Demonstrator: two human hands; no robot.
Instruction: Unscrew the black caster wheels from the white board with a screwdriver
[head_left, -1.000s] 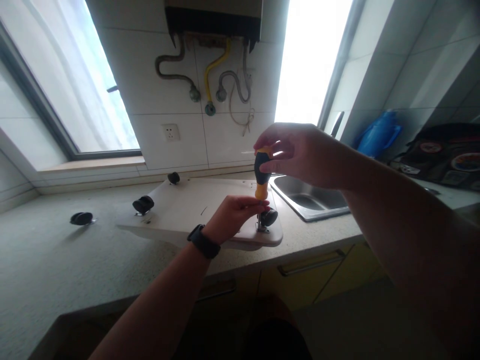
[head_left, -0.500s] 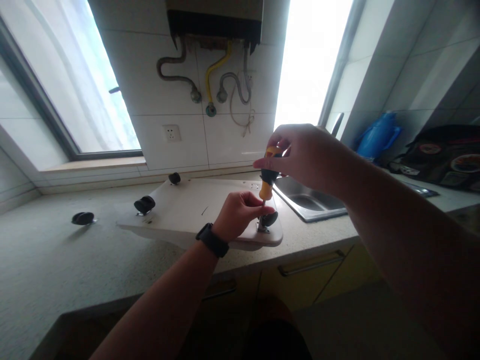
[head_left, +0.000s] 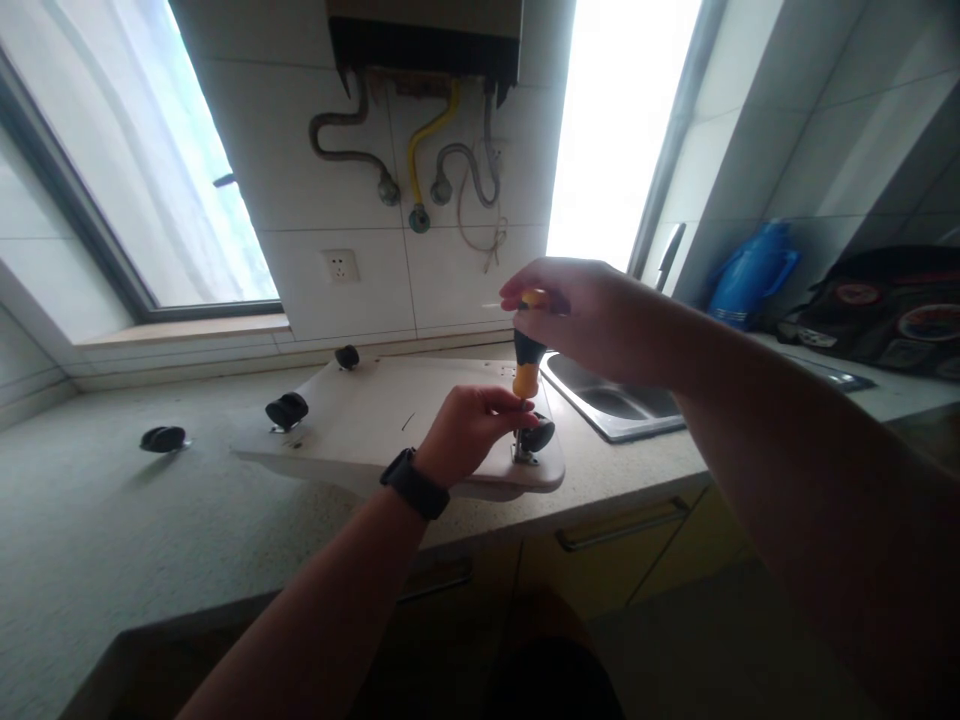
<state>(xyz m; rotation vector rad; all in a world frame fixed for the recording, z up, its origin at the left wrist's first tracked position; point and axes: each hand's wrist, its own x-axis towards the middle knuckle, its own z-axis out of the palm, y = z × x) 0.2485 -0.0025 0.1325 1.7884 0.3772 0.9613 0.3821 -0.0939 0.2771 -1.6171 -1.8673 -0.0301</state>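
Note:
A yellow and black screwdriver (head_left: 529, 350) stands nearly upright, with my right hand (head_left: 566, 305) closed around the top of its handle. Just below, my left hand (head_left: 476, 425) pinches the screwdriver's shaft. The tip reaches down to the metal plate of a black caster wheel (head_left: 538, 434) at the near right corner of a white board (head_left: 375, 405). This board lies on the counter. Two more casters sit at its left end, a near caster (head_left: 286, 410) and a far caster (head_left: 346, 357).
A loose caster (head_left: 163, 439) lies on the stone counter (head_left: 90, 520) at the left. Right of the board is a steel sink (head_left: 615, 395). A blue jug (head_left: 754, 275) and a dark bag (head_left: 885, 310) stand farther right. Pipes and a wall socket (head_left: 341, 265) are behind.
My right hand has turned on the screwdriver handle, its fingers shifting left over the top. The screwdriver stands a little more upright. My left hand keeps its pinch.

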